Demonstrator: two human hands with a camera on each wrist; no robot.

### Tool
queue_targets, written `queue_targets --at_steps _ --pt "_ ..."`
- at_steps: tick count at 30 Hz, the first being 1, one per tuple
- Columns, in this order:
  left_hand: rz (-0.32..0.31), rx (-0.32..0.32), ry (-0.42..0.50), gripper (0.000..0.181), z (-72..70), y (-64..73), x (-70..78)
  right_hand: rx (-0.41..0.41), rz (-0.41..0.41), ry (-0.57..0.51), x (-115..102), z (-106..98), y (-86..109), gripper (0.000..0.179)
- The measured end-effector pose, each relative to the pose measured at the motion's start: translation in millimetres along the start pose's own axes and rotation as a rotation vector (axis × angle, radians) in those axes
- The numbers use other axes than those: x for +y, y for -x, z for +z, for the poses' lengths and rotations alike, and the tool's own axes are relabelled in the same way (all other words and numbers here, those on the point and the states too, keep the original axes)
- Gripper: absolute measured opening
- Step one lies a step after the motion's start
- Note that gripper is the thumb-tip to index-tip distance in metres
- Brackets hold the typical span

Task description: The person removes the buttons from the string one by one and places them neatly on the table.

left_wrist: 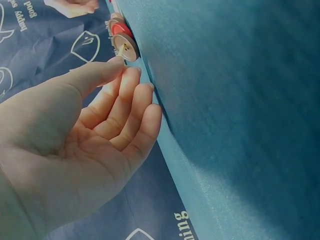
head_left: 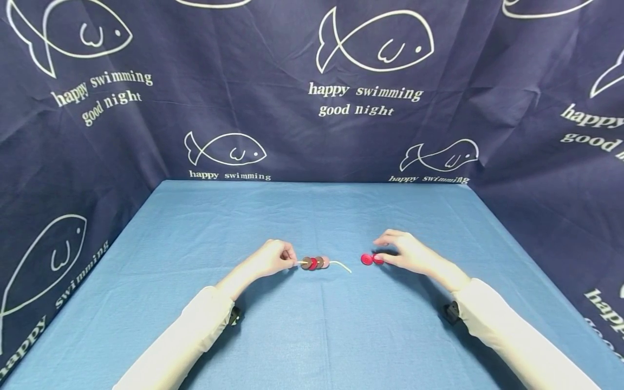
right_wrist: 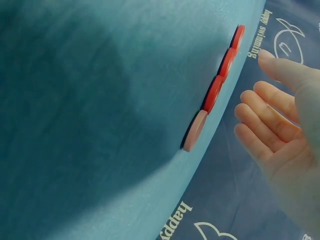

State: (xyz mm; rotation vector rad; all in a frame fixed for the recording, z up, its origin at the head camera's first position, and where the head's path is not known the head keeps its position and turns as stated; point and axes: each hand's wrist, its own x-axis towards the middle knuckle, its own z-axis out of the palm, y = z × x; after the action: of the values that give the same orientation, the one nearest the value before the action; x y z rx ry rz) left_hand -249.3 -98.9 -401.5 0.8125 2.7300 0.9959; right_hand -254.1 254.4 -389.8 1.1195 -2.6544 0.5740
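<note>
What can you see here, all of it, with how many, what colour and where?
String: one, pale yellow, running from the left hand toward the right
Threaded buttons: four, two brown, one red, one pink, on the string
Loose buttons: four, three red, one pink, in a row near the right hand
Cloth: one, blue, under the buttons
Backdrop: at least one piece, navy with white fish and lettering, behind and at both sides
Wrist devices: two, black, one at each wrist
Sleeves: two, white, on the forearms
Left hand: one, bare, pinching the string
Right hand: one, bare, by the loose buttons
</note>
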Motion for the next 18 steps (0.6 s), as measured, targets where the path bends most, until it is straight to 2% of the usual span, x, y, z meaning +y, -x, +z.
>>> queue_targets --at_steps 8,18 --pt "-0.020 -0.008 0.018 0.007 -0.3 -0.2 0.3 -0.007 -0.012 -0.004 -3.6 0.9 -3.4 0.027" --pt "-0.003 0.010 0.037 0.007 -0.8 -0.9 2.2 -0.013 -0.049 -0.010 -6.5 3.2 -8.7 0.028"
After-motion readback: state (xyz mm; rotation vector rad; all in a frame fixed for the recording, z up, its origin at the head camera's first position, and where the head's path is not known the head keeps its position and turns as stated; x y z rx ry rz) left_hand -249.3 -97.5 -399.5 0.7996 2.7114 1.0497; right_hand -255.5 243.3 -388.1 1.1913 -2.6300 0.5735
